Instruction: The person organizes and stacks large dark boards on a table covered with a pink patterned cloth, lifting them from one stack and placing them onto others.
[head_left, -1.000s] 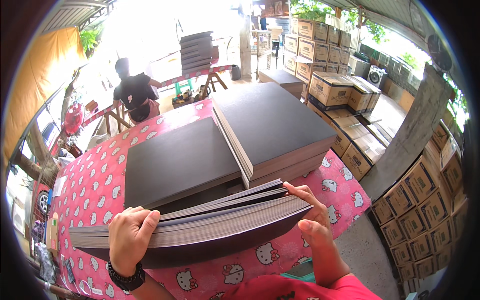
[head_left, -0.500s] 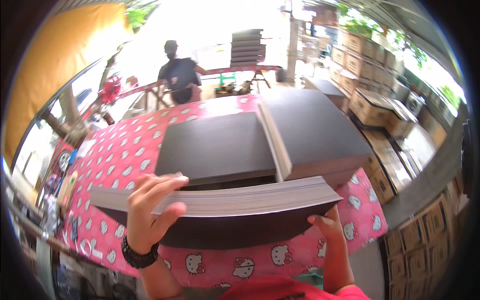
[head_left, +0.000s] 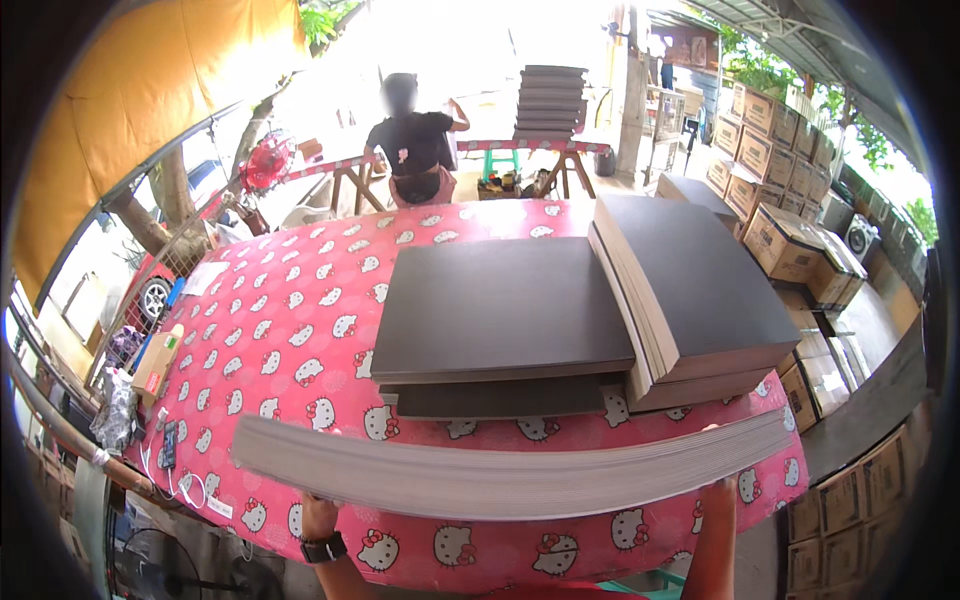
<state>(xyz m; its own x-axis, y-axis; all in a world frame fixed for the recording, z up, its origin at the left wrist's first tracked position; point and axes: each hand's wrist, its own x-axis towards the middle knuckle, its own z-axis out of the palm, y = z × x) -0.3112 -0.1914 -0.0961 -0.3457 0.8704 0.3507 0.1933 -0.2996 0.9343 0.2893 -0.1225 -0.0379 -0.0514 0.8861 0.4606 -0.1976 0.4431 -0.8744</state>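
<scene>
Sheets [head_left: 500, 480] in a thick grey stack hang above the pink-clothed worktop [head_left: 290, 320], both hands underneath, fingers hidden, so their grip is unclear; cardboard boxes [head_left: 770, 160] line the right wall.

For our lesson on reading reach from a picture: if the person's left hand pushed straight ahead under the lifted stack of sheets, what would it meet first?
Probably the low dark stack on the pink table. The left hand is mostly hidden beneath the lifted stack, so depth is uncertain.
</scene>
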